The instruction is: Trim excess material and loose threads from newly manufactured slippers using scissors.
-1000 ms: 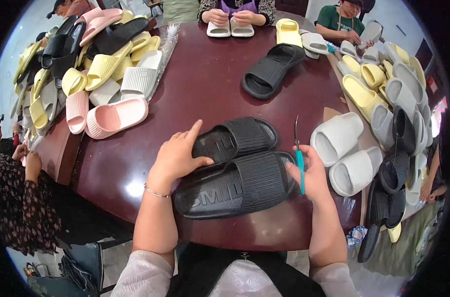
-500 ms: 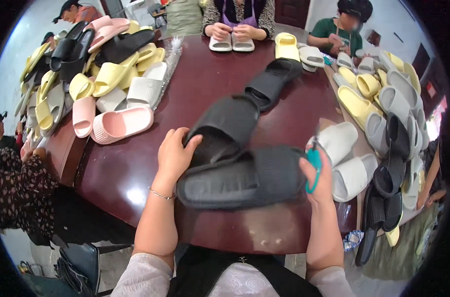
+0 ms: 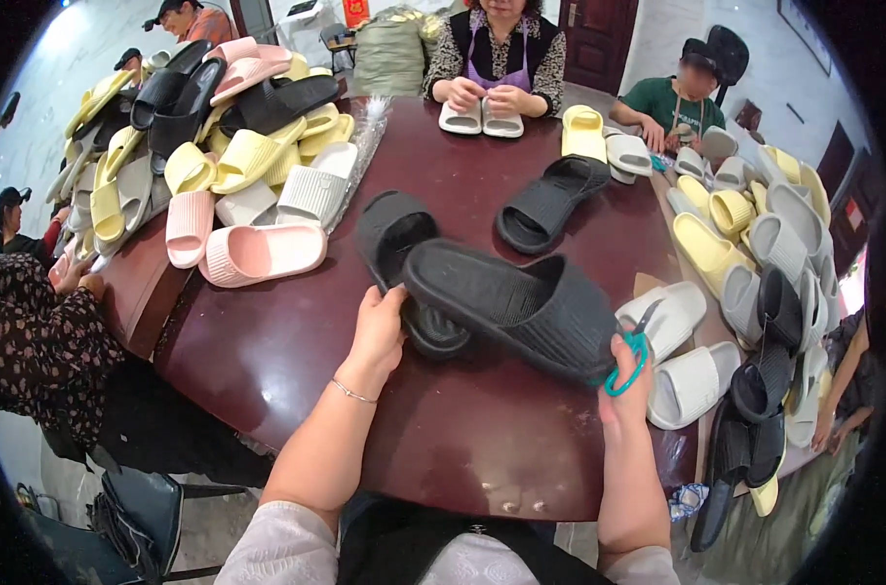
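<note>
Black slipper (image 3: 521,307) at centre frame, raised off the dark round table (image 3: 268,361) and tilted, sole side up. Left hand (image 3: 380,327) closes on its near end at centre left; right hand (image 3: 626,380) pinches the other end at centre right, with teal-handled scissors (image 3: 630,356) looped on the same fingers. A second black slipper (image 3: 399,263) lies just behind and under the first, touching it; cannot tell whether the left fingers also hold it.

Judgement: moulded foam, so light, springy, bends under a squeeze, not fragile. Ribbed surface should give good friction. Best hold looks like the thick side edges or the strap arch; thin ends flex.

Third black slipper (image 3: 550,200) sits apart, upper centre. Pink slipper (image 3: 263,253) and a yellow-and-grey heap upper left; white pair (image 3: 682,356) right.
</note>
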`<state>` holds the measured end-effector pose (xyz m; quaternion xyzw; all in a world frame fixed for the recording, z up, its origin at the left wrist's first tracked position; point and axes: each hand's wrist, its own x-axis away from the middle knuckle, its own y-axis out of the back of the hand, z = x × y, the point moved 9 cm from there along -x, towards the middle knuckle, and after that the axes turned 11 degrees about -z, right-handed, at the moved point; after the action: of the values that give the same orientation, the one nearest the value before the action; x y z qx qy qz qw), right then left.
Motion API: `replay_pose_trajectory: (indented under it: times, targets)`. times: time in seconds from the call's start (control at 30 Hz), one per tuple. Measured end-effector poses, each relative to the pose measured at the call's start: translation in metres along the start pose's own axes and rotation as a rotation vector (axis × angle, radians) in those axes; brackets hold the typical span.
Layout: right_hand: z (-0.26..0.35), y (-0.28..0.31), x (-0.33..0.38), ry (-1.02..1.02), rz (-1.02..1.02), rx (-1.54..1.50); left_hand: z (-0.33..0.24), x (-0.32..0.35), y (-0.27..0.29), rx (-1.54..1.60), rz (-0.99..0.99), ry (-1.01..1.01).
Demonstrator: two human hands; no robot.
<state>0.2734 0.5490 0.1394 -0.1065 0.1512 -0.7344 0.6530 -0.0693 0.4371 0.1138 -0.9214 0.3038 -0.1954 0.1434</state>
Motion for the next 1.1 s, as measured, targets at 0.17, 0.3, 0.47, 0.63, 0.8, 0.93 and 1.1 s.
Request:
replay_pose_trajectory:
  times: [0.17,0.3,0.47,0.63,0.8,0.93,1.1]
  targets:
    - [-0.020,-0.016,0.010,-0.337,0.099,-0.288,0.010,-0.007,0.004,0.354,0.071,0.211]
    - [-0.024,-0.021,0.014,-0.433,0.168,-0.342,0.010,0.005,-0.017,0.566,0.430,0.353]
    - [-0.022,-0.032,0.019,-0.460,0.323,-0.445,0.007,0.019,-0.035,0.673,0.674,0.401]
    - [-0.032,-0.024,0.023,-0.441,0.182,-0.378,0.009,0.010,-0.011,0.126,0.258,0.169]
    - [-0.027,-0.007,0.008,-0.195,0.079,-0.012,0.000,0.021,-0.015,0.214,0.049,0.149]
    - [-0.010,-0.022,0.018,-0.424,0.142,-0.375,-0.008,0.023,-0.018,0.242,0.072,0.136]
    - [-0.018,-0.016,0.015,-0.366,0.084,-0.295,0.007,0.010,-0.009,0.180,0.086,0.174]
